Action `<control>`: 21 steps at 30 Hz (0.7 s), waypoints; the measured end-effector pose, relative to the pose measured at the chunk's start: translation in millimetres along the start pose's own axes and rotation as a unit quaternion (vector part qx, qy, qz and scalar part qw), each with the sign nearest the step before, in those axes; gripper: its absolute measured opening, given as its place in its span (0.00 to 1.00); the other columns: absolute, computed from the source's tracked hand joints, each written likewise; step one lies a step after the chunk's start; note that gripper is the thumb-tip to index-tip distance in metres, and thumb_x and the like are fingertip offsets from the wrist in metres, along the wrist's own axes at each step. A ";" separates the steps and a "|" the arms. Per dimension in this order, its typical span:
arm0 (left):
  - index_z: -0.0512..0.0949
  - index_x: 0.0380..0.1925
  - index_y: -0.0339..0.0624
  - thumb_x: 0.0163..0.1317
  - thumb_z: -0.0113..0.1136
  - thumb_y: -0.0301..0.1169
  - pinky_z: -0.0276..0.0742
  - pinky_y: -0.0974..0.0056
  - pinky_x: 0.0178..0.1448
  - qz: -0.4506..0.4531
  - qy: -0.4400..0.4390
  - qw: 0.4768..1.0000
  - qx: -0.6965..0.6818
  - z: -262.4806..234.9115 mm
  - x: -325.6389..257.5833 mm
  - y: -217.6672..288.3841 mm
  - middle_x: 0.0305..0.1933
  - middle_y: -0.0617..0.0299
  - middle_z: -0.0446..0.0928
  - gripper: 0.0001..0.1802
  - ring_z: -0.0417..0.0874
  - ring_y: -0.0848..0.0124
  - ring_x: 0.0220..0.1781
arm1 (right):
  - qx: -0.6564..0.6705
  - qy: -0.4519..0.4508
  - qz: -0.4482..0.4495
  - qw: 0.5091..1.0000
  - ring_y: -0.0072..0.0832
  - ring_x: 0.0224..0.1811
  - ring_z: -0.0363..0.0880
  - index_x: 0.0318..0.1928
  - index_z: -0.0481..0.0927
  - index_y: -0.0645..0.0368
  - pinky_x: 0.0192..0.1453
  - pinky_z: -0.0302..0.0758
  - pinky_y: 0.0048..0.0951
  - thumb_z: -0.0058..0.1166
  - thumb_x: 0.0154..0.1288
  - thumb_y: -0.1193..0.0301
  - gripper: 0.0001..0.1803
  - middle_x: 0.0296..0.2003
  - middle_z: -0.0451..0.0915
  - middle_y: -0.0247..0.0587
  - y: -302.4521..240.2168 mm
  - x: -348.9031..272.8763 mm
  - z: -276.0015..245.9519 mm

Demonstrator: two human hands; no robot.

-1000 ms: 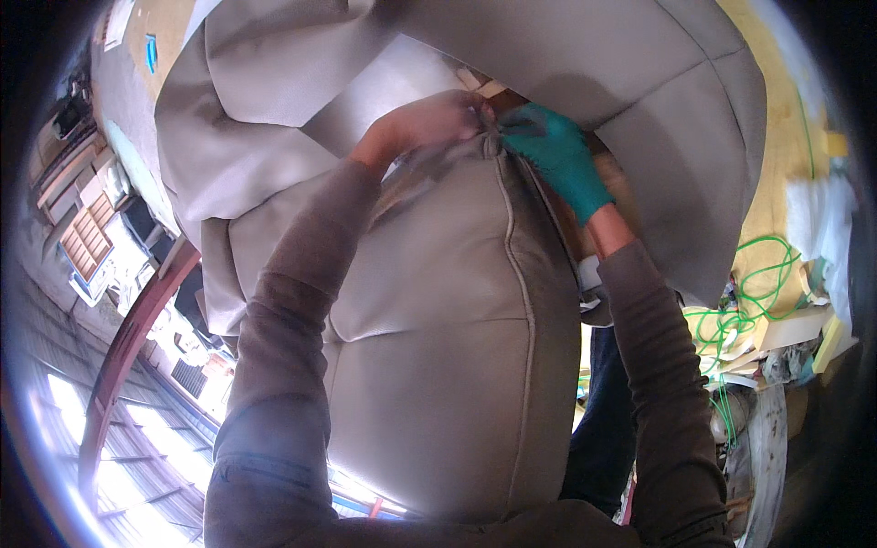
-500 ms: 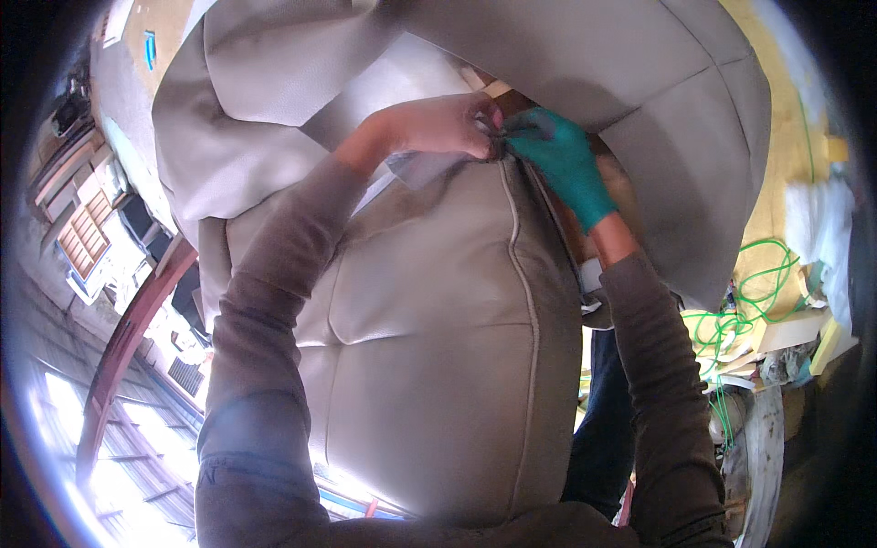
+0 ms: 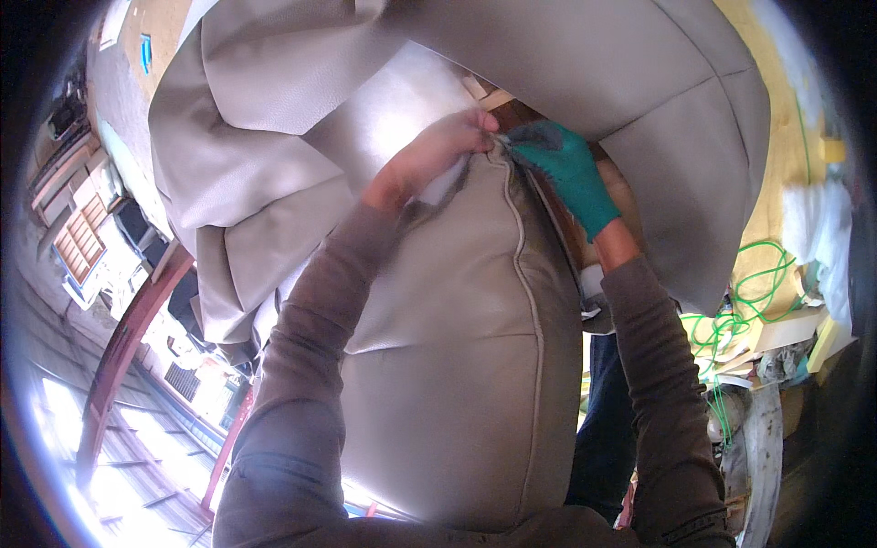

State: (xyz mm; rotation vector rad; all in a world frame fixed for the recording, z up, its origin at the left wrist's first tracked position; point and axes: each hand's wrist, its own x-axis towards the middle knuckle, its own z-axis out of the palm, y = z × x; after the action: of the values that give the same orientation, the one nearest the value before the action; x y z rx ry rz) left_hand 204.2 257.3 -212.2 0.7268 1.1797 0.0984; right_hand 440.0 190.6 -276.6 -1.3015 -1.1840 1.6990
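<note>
1. I read the step in hand as working the top edge of the grey leather cushion cover [image 3: 457, 365], up where its seam meets the larger draped grey cover [image 3: 585, 82] at the far middle of the view.
2. My left hand [image 3: 437, 155], bare, is pinched shut on the cushion cover's top edge just left of the seam.
3. My right hand [image 3: 568, 169], in a green glove, has its fingertips closed on the same edge just right of the seam; the two hands nearly touch.
4. The next move, as I judge it, calls for keeping both pinches tight and even, so the edge stays taut and the seam does not wander sideways.
5. The cushion cover's long axis runs near to far, its narrow end pointing far toward the hands, its broad end near my body.
6. Green cord [image 3: 731, 320] lies well apart on the right.
</note>
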 end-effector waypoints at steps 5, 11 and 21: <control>0.80 0.51 0.43 0.72 0.60 0.33 0.70 0.67 0.65 0.017 0.011 1.000 -0.011 7.7 -2.8 5.9 0.48 0.70 0.79 0.11 0.76 0.76 0.54 | 0.064 -0.028 0.124 0.990 0.22 0.53 0.84 0.55 0.88 0.62 0.60 0.80 0.27 0.65 0.75 0.70 0.13 0.50 0.88 0.34 -2.5 0.1 -8.5; 0.79 0.65 0.35 0.73 0.61 0.33 0.71 0.63 0.75 0.007 0.012 1.000 -0.005 9.2 -4.3 13.4 0.63 0.60 0.82 0.23 0.79 0.67 0.68 | 0.029 -0.059 0.072 0.995 0.24 0.53 0.86 0.55 0.89 0.61 0.61 0.81 0.29 0.62 0.75 0.70 0.13 0.51 0.88 0.36 6.9 1.5 -9.5; 0.81 0.62 0.41 0.66 0.66 0.34 0.80 0.54 0.64 0.080 -0.019 0.894 0.440 -19.1 -11.4 35.3 0.57 0.50 0.85 0.25 0.87 0.53 0.58 | -0.062 -0.060 0.149 0.985 0.24 0.51 0.87 0.55 0.89 0.61 0.58 0.81 0.31 0.67 0.73 0.65 0.16 0.47 0.90 0.35 -18.0 13.8 -14.6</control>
State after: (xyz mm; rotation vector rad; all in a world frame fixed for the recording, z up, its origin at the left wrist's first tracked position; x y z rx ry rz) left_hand 193.5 288.4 -186.7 1.6156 1.1021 -0.3407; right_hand 450.3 213.1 -265.7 -1.5327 -1.2288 1.9661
